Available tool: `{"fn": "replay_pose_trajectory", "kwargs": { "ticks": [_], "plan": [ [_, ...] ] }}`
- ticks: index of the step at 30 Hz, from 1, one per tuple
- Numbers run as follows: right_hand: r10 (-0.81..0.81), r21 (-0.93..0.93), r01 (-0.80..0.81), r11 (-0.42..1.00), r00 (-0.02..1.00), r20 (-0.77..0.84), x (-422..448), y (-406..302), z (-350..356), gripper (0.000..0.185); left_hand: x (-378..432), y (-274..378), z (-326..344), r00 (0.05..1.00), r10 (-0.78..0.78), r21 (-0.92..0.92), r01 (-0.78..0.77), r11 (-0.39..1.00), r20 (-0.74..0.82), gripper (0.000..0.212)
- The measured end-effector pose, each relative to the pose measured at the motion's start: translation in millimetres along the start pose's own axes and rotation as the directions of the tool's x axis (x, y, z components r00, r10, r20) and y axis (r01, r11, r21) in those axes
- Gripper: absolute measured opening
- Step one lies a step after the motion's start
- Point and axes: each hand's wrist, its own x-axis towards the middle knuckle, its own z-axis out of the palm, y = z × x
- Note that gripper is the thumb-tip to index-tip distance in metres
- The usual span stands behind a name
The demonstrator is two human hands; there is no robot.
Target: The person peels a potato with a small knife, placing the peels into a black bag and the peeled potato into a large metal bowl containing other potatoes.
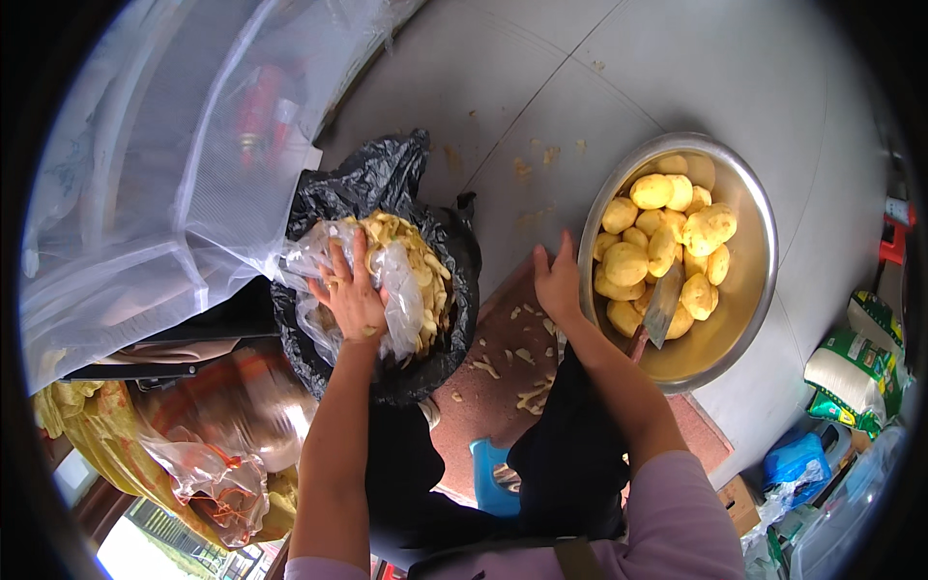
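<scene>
My left hand (pixel 355 301) lies spread, palm down, on a clear plastic bag (pixel 402 279) in a bin lined with a black plastic bag (pixel 355 181). Potato peelings (pixel 431 290) fill the bin around and beyond the clear bag. Close beside the left rim of a large stainless steel basin (pixel 750 348) is my right hand (pixel 558 283), thumb and fingers apart, holding nothing; whether it touches the rim is unclear. Peeled potatoes (pixel 627 264) are heaped in the basin. A broad-bladed knife (pixel 663 304) leans among them, its handle towards me.
Peelings (pixel 536 395) litter the reddish mat (pixel 464 406) and the grey tiled floor (pixel 522 80). A blue plastic stool (pixel 493 478) stands between my legs. White mesh netting (pixel 217 181) hangs at left, above sacks and bags (pixel 217 464). Green-and-white packages (pixel 852 370) lie at right.
</scene>
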Motion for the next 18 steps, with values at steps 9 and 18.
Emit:
{"fn": "replay_pose_trajectory", "kwargs": {
  "ticks": [9, 18],
  "plan": [
    [-0.117, -0.191, 0.122, 0.974, 0.992, 0.038, -10.1, 55.4, -22.3, 0.035, 19.9, -11.0, 23.8, 0.993, -0.114, -0.001, 0.114, 0.993, 0.023, 0.087],
    [-0.302, -0.414, 0.671, 0.615, 0.686, 0.662, -89.7, 119.5, 30.0, 0.011, 101.3, -22.1, 43.7, 0.988, -0.125, -0.001, 0.125, 0.992, -0.096, 0.053]
  ]
}}
